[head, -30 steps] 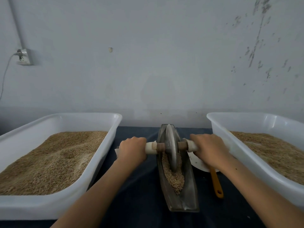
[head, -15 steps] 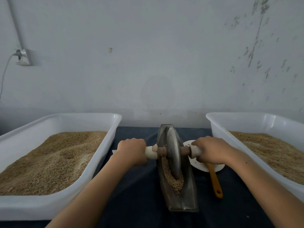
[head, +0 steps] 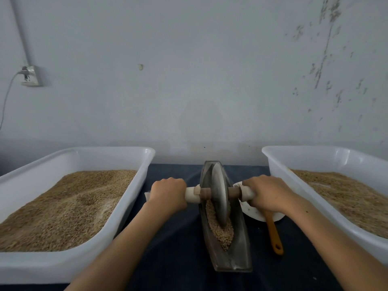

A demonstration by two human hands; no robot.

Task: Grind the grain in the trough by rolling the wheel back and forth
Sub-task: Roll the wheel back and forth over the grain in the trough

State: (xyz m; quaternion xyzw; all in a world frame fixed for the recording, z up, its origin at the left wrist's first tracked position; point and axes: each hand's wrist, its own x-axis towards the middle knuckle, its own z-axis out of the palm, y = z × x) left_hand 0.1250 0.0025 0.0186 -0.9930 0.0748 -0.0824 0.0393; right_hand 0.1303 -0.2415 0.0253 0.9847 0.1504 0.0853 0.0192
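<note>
Bare forearms reach forward from the near edge, the left hand [head: 168, 195] and right hand [head: 267, 195] each curled, knuckles up, around an axle handle [head: 194, 195] of the upright wheel [head: 219, 196], standing in the grain [head: 222, 229] in the trough [head: 241, 244] between two white tubs [head: 144, 169].

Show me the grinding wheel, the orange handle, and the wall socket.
grinding wheel [head: 219, 198], head view, on the disc's flat face.
orange handle [head: 274, 234], head view, on its mid shaft.
wall socket [head: 31, 76], head view, on its front plate.
</note>
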